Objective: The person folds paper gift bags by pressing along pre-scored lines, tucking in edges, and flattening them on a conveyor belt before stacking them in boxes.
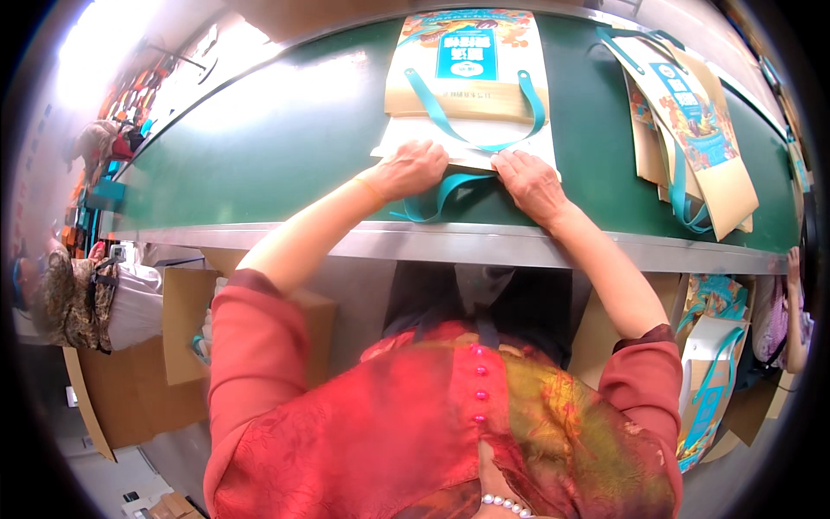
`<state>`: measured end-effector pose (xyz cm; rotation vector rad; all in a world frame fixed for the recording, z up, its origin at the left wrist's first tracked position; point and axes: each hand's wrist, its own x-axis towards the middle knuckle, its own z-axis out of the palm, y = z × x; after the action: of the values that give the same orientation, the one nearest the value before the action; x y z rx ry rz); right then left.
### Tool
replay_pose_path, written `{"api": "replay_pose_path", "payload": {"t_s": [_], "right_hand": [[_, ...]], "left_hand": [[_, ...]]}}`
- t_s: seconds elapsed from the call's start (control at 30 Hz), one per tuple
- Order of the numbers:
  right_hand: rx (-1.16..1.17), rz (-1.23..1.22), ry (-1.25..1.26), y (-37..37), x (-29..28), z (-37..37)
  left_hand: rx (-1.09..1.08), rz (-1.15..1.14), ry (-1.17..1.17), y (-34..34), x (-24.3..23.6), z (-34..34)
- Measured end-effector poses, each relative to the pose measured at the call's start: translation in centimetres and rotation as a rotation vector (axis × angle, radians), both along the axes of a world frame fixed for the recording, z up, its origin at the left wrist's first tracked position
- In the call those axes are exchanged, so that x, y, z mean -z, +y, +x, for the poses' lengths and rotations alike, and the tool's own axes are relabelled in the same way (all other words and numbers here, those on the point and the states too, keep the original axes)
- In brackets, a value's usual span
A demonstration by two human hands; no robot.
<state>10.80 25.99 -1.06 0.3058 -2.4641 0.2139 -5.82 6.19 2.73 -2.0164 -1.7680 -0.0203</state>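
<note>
A flat paper gift bag (pixel 467 104) lies on the green work surface in front of me, its printed panel at the far end and its mouth toward me. One teal ribbon handle (pixel 448 126) loops over its face; another teal ribbon (pixel 441 197) hangs out beyond the near edge. My left hand (pixel 415 169) is closed on the left part of that near edge, fingers pinched. A short way to the right, my right hand (pixel 529 182) grips the same edge with bent fingers. What lies under the fingertips is hidden.
More flat bags with teal handles (pixel 692 130) lie in a loose pile at right. A metal rail (pixel 346 240) runs along the near edge. Below stand cardboard boxes (pixel 138 398), the right one holding bags (pixel 709 381). Other people are at the far left and right.
</note>
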Motion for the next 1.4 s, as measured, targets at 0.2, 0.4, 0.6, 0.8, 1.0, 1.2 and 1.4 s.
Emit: {"api": "replay_pose_path", "payload": {"t_s": [0.2,0.4,0.6,0.8,1.0,1.2,1.4], "right_hand": [[-0.136,-0.173,-0.25,-3.2,-2.4,4.4],[-0.092,-0.313,-0.658,-3.0,-3.8,3.8],[-0.164,-0.393,-0.955,1.2,-6.4,-1.6],[0.068,-0.749,-0.831,4.2,-7.2,-3.3],[0.149,-0.488,-0.718,2.6,-4.5,-2.3],[0.145,-0.05,-0.489,0.4,-0.9,-2.4],[0.159,-0.066,-0.41,-0.1,0.8,-2.5]], "left_hand": [[-0.15,-0.04,-0.392,-5.6,-1.8,5.3],[-0.384,-0.456,-0.77,-4.9,-2.8,4.3],[-0.355,-0.485,-1.106,-2.6,-0.8,-1.3],[-0.333,-0.417,-0.802,-1.2,1.4,-2.2],[-0.462,-0.277,-0.875,-0.7,1.6,-0.9],[-0.463,-0.055,-0.665,-1.3,3.1,-0.5],[-0.418,0.127,-0.413,-1.3,5.1,-0.4]]}}
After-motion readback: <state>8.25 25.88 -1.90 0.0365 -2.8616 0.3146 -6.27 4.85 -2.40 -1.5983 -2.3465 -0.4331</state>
